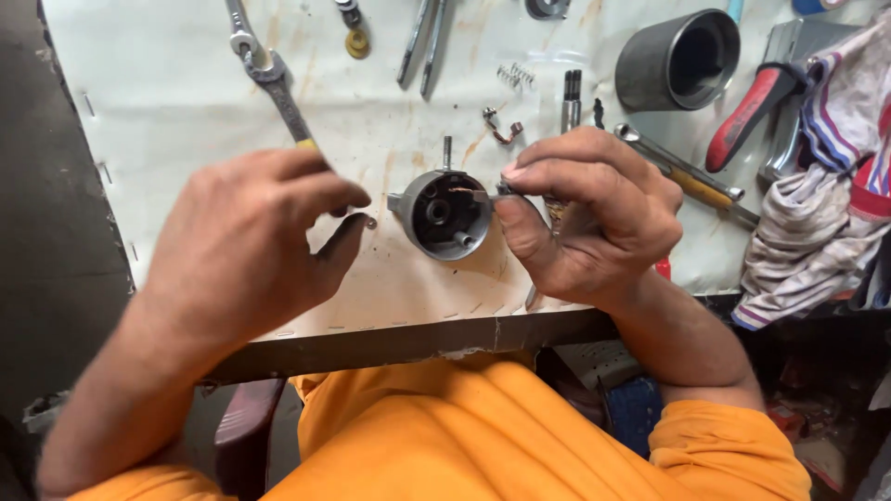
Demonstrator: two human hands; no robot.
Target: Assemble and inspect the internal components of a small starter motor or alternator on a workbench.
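A small round grey metal housing with a hollow middle and a short stud on top sits over the white bench top. My right hand pinches its right-hand lug between thumb and forefinger. My left hand hovers just left of the housing with thumb and forefinger curled close together; I cannot make out anything between them. A tiny washer lies on the bench by my left fingertips.
A spanner lies behind my left hand. A dark metal cup, a screwdriver, a red-handled tool, a small spring and a striped rag lie at the right. The bench's front edge is near my body.
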